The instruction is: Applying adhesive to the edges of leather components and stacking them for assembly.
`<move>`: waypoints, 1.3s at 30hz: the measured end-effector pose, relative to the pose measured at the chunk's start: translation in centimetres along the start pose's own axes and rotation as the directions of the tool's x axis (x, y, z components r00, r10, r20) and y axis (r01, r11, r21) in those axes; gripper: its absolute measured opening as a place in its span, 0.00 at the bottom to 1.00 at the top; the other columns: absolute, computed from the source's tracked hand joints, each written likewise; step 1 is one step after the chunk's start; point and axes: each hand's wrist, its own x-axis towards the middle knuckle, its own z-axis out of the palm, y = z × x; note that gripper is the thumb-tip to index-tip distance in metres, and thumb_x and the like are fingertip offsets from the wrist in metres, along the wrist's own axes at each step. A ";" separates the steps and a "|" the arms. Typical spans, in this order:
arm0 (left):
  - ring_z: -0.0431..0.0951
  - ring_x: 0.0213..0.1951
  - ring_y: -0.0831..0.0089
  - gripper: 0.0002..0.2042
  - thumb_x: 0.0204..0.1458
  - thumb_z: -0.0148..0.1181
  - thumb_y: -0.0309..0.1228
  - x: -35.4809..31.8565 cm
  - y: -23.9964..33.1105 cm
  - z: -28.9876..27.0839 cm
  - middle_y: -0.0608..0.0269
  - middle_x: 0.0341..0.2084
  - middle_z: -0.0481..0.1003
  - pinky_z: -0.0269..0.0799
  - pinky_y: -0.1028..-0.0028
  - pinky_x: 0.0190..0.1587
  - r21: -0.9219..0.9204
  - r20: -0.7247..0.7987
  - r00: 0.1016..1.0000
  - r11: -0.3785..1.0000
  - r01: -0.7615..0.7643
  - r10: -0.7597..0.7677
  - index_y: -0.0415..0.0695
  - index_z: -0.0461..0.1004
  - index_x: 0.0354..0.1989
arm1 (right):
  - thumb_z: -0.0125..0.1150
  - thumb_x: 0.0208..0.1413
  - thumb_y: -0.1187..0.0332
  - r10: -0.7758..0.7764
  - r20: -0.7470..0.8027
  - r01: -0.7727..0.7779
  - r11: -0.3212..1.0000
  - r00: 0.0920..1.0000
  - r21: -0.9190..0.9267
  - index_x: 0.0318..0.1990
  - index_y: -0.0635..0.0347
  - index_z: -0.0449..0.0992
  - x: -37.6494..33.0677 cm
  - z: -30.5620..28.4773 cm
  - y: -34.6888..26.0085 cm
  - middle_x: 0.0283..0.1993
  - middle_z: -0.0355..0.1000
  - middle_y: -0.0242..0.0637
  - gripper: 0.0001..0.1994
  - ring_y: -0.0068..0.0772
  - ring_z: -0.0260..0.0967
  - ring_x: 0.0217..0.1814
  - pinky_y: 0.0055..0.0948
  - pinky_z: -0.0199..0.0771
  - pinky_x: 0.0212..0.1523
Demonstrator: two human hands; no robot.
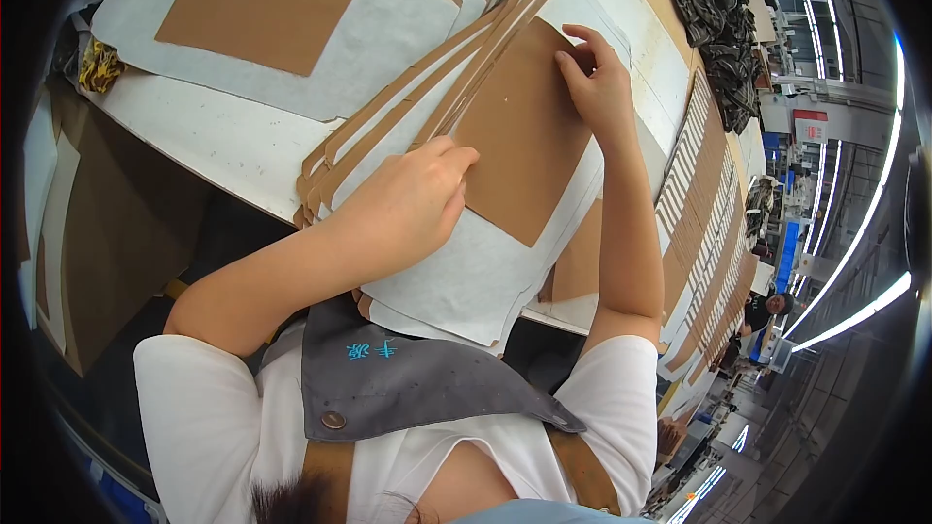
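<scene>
One brown rectangular panel [519,146] lies on white sheets [456,281] between the curled left hand [427,184] and loosely curved right hand [604,87], both at its edges, grips unclear; fanned brown-and-white pieces [388,116] crowd the table [209,136].

Factory workshop, white worktable [218,136], stacked brown-and-white panels [519,136], overhead strip lights [859,310]

Wht tee [194,388], dk gry apron [417,383]

Bright white light from ceiling tubes [854,311] at right, tabletop [214,126] evenly lit, shadows soft, fisheye bowing marked, rim darkening to black.
</scene>
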 end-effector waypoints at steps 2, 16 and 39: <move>0.73 0.31 0.55 0.12 0.48 0.49 0.20 0.0 0.0 0.0 0.50 0.30 0.70 0.68 0.66 0.34 -0.012 0.025 1.000 1.000 0.013 -0.013 0.33 0.68 0.42 | 0.55 0.50 0.70 0.014 -0.005 -0.014 0.999 1.000 -0.053 0.48 0.53 0.72 -0.3 0.1 -0.3 0.35 0.69 0.40 0.15 0.31 0.67 0.34 0.27 0.68 0.38; 0.73 0.31 0.55 0.12 0.49 0.48 0.22 0.1 0.0 -0.3 0.50 0.31 0.70 0.69 0.65 0.35 -0.006 0.099 0.993 0.998 0.070 -0.069 0.31 0.68 0.42 | 0.48 0.52 0.73 -0.061 0.098 0.092 0.933 0.993 -0.348 0.46 0.47 0.72 -0.6 0.4 -1.9 0.37 0.67 0.40 0.15 0.38 0.66 0.37 0.35 0.66 0.39; 0.74 0.34 0.60 0.11 0.47 0.55 0.29 -3.5 2.8 -0.5 0.54 0.33 0.72 0.70 0.68 0.34 0.106 0.286 0.932 0.959 -0.262 0.223 0.37 0.71 0.38 | 0.53 0.48 0.80 -0.493 0.179 0.511 0.856 0.851 -0.075 0.42 0.59 0.73 -7.9 3.4 -3.9 0.49 0.66 0.38 0.13 0.41 0.61 0.53 0.35 0.62 0.53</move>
